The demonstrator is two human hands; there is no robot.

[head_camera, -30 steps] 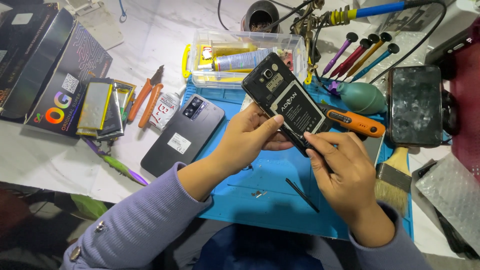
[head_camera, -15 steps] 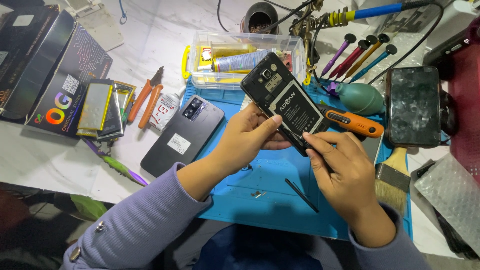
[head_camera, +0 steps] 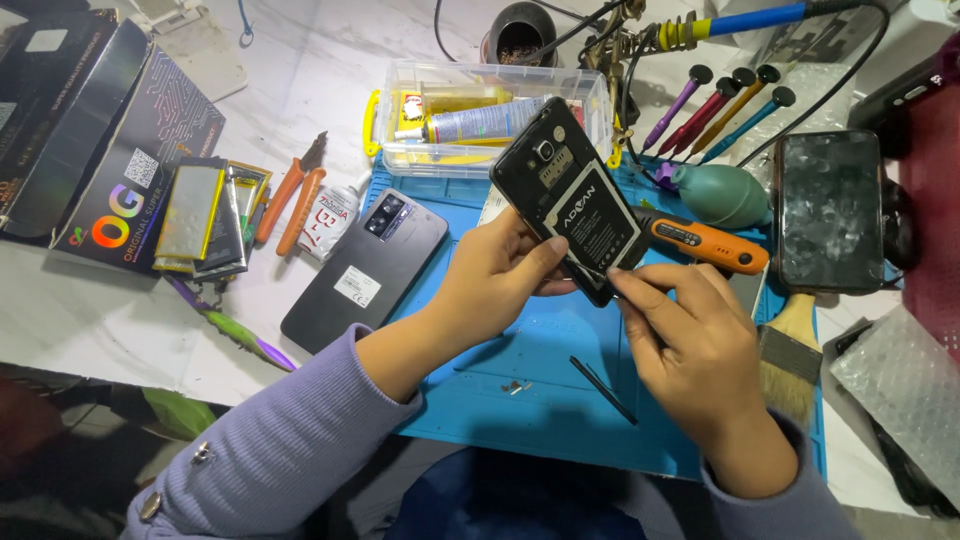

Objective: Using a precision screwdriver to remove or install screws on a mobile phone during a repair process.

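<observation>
My left hand grips a black phone with its back cover off, tilted above the blue work mat. The phone's black battery faces me. My right hand pinches a thin tool at the phone's lower edge, next to the battery. Both hands are raised over the middle of the mat. A grey phone lies face down to the left of my left hand, and a thin black spudger rests on the mat below my hands.
A clear plastic box of tubes stands behind the phone. An orange screwdriver, a green air blower, precision screwdrivers, another phone and a brush lie right. Pliers, loose batteries and a black box lie left.
The phone has stayed tilted in my left hand. My right hand's fingertips have shifted slightly at its lower edge.
</observation>
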